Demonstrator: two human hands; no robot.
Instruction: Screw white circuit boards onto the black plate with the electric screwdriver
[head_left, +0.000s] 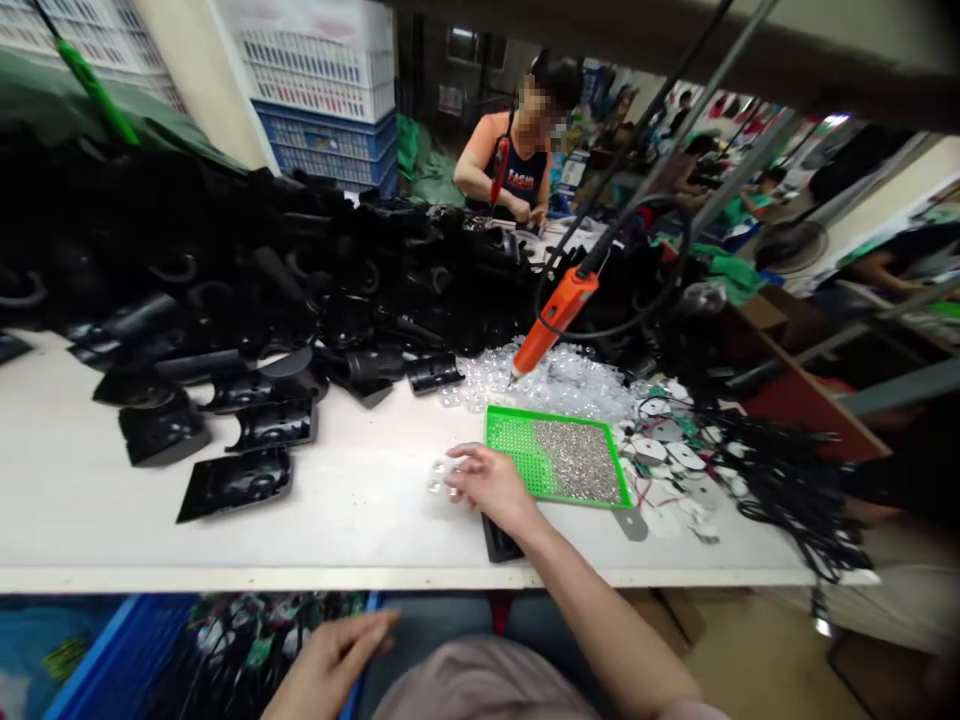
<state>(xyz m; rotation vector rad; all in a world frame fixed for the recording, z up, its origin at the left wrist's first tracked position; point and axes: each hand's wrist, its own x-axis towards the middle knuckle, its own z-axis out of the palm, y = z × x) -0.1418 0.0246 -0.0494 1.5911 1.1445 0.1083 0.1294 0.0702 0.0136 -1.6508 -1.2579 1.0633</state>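
Note:
My right hand [491, 490] is over the white worktop, its fingers closed around a small clear plastic piece [437, 478]. The fingers partly hide this piece. Beside that hand lies a green tray [517, 445] with small metal screws [577, 460] heaped in its right part. Under my right wrist sits a black part [501, 542], mostly covered. My left hand [341, 650] hangs below the table edge, near a blue bin, fingers stretched and nothing visible in them. An orange electric screwdriver [555, 320] hangs tip down above a pile of clear plastic pieces [592, 385].
Black plastic housings [247, 480] lie at left, with a large heap [337, 260] behind. Discs and wired boards [667, 450] and black cables [802, 500] cover the right side. A blue bin [112, 650] stands below the table [360, 545]. Across it works another person [517, 160].

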